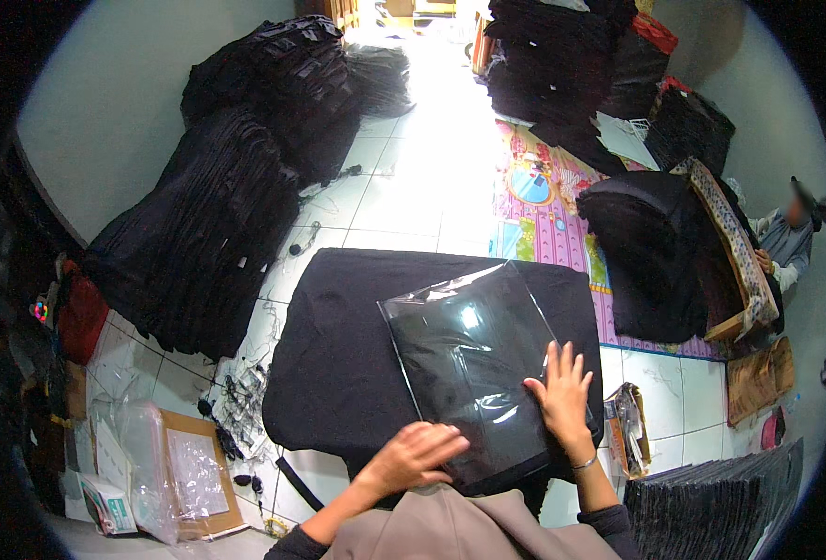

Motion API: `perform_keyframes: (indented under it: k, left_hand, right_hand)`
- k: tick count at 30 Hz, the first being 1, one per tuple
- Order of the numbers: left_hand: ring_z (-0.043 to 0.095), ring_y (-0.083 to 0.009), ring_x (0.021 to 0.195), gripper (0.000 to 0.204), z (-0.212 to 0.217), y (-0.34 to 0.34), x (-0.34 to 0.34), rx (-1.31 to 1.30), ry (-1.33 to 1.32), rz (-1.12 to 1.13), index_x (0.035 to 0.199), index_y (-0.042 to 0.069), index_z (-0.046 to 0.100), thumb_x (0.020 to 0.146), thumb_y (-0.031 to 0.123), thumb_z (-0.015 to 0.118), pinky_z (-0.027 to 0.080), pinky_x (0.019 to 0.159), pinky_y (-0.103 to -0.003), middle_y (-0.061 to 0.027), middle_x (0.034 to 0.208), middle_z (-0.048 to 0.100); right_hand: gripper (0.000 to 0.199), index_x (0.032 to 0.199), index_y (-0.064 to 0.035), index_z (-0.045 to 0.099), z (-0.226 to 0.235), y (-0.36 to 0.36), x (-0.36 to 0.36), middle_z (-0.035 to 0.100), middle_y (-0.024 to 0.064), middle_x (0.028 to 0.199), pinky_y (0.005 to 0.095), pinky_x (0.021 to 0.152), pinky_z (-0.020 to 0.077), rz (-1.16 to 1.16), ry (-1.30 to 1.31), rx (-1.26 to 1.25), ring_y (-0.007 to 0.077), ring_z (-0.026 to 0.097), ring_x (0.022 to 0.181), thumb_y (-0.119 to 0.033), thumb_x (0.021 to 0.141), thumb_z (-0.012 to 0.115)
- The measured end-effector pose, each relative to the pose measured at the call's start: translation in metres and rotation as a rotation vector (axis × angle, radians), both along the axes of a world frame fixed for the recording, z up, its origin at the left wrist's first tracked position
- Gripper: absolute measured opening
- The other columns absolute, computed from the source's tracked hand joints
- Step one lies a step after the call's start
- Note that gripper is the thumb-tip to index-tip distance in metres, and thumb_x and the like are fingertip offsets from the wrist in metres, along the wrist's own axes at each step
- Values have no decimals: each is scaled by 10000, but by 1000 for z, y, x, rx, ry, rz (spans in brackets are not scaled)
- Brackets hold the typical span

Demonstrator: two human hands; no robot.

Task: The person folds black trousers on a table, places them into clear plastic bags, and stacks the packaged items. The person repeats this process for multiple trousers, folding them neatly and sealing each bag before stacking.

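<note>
Clear plastic bag (pixel 473 359) with black cloth inside lies slanted on the black-covered bench (pixel 324 364). Hands well apart: right hand (pixel 563 392) spread flat at the bag's right edge, not gripping; left hand (pixel 422 454) at the near-left corner, can't tell if it pinches the plastic. For good smoothing, probably best to press lightly, anchor one side, sweep outward from the middle, and ease the far-end creases without stretching the film.

Pink mat (pixel 569 231) (patterned), white tiles (pixel 657 370)
</note>
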State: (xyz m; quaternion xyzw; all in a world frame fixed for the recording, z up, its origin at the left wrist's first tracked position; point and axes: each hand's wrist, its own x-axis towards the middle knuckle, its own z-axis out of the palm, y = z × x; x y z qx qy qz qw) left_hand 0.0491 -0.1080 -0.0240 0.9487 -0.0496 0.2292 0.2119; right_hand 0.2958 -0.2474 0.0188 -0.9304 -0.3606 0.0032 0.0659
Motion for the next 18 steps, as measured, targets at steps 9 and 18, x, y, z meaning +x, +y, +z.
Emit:
perform_keyframes:
  k: [9, 18]
  left_hand:
    - [627, -149, 1127, 234, -23, -8, -8, 149, -190, 124, 1108, 175, 698, 904, 145, 588, 409, 1061, -366, -12, 1198, 668]
    - [563, -153, 1225, 296, -34, -18, -34, 226, -68, 147, 1221, 188, 651, 954, 190, 521, 294, 1150, -384, -11, 1265, 635]
  right_hand:
    - [579, 1474, -166, 363, 4, 97, 53, 348, 109, 1521, 595, 1118, 209, 468, -68, 466, 358, 283, 1412, -443, 973, 458]
    - [613, 1457, -202, 390, -22, 171, 2, 356, 74, 1525, 679, 1105, 146, 590, -26, 126, 345, 286, 1419, -555, 956, 402]
